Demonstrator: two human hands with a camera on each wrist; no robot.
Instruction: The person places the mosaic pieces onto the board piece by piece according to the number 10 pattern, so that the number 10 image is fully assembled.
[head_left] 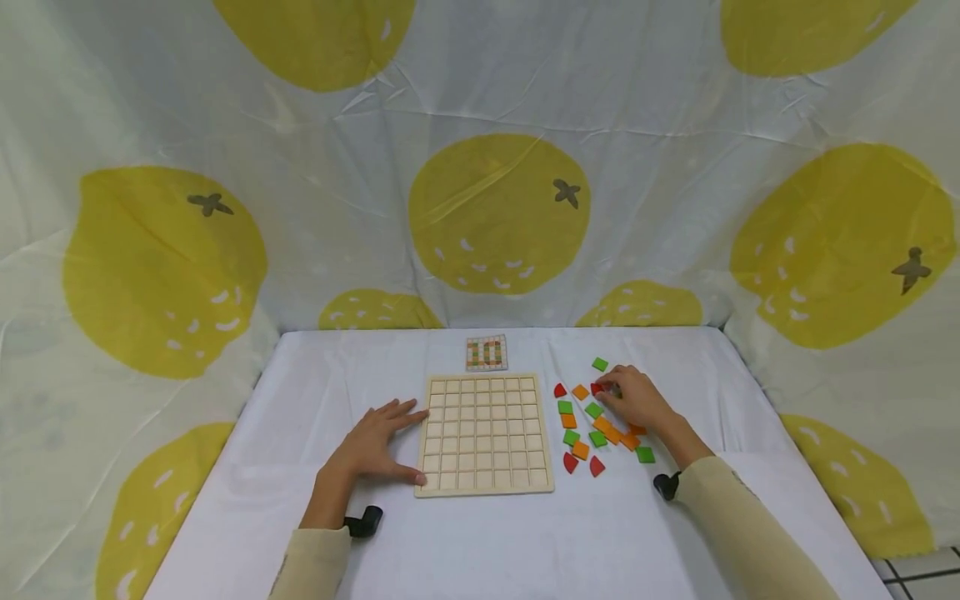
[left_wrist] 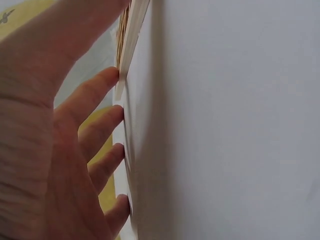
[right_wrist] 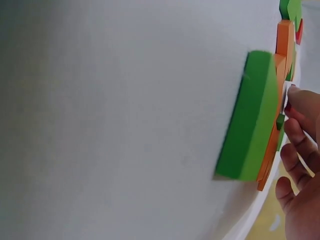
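On the white table lies a square wooden grid board (head_left: 483, 435). My left hand (head_left: 378, 446) is at its left edge, fingers spread, with thumb and index fingertip touching the frame; in the left wrist view the fingers (left_wrist: 97, 132) reach toward the board's edge (left_wrist: 131, 47). My right hand (head_left: 637, 398) is over the loose tiles on the right, its thumb and index finger pinching a red quarter-circle tile (head_left: 596, 388). Around it lie orange square tiles (head_left: 581, 392), green square tiles (head_left: 594, 410) and other red quarter-circle tiles (head_left: 560, 390). A green tile (right_wrist: 250, 115) looms close in the right wrist view.
Behind the board lies a small pattern card (head_left: 487, 353) with coloured squares. A white cloth with yellow lemons (head_left: 498, 212) hangs behind the table and at both sides. Black wrist cameras (head_left: 365, 522) sit on both wrists.
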